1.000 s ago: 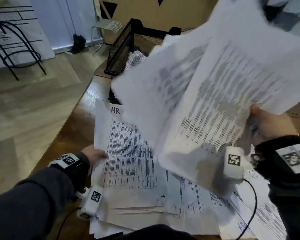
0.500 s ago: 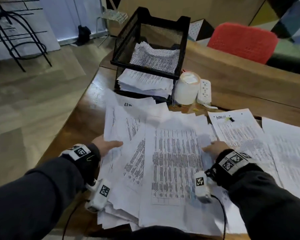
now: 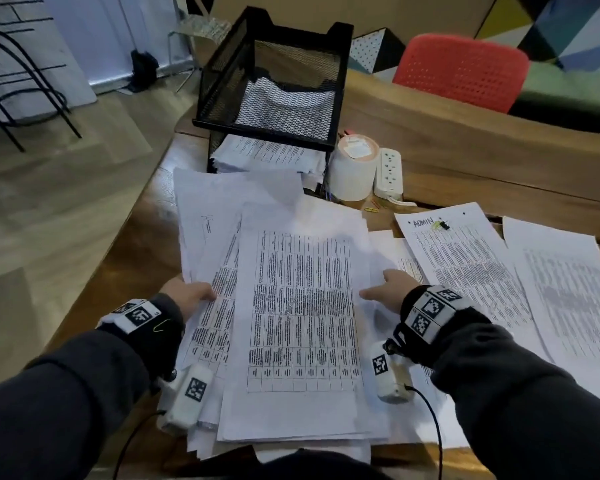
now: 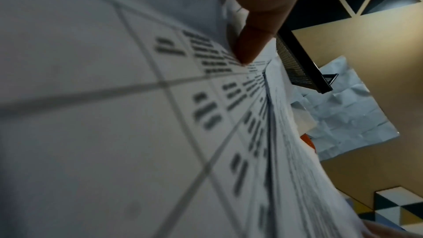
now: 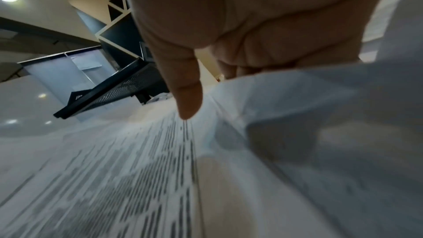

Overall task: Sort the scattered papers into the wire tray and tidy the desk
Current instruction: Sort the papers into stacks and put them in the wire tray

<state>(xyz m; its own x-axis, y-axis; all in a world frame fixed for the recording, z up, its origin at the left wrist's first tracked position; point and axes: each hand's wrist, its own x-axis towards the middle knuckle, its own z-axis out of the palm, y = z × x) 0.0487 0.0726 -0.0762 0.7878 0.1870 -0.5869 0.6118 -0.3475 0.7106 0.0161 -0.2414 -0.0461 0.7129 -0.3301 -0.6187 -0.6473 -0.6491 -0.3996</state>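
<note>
A thick paper stack (image 3: 302, 323) of printed tables lies in front of me on the wooden desk (image 3: 465, 157). My left hand (image 3: 191, 296) grips its left edge, thumb (image 4: 249, 48) on a sheet (image 4: 114, 115), fingers hidden beneath. My right hand (image 3: 387, 289) holds the right edge, thumb (image 5: 187, 97) on the top sheet (image 5: 114, 178), fingers tucked behind a raised sheet (image 5: 320, 115). The black wire tray (image 3: 274, 81) stands behind the stack; its lower tier holds papers (image 3: 267, 154). A sheet marked ADMIN (image 3: 465, 268) and another sheet (image 3: 568, 292) lie to the right.
A white roll (image 3: 354, 168) and a white power strip (image 3: 389, 171) stand right of the tray, with paper clips (image 3: 373, 208) in front of them. A red chair (image 3: 461, 71) is behind the desk. The desk's left edge drops to the floor (image 3: 66, 202).
One second ago my right hand held a bundle of sheets in the air. It laid them on the pile, and both hands now hold the stack's sides, its sheets more squared.
</note>
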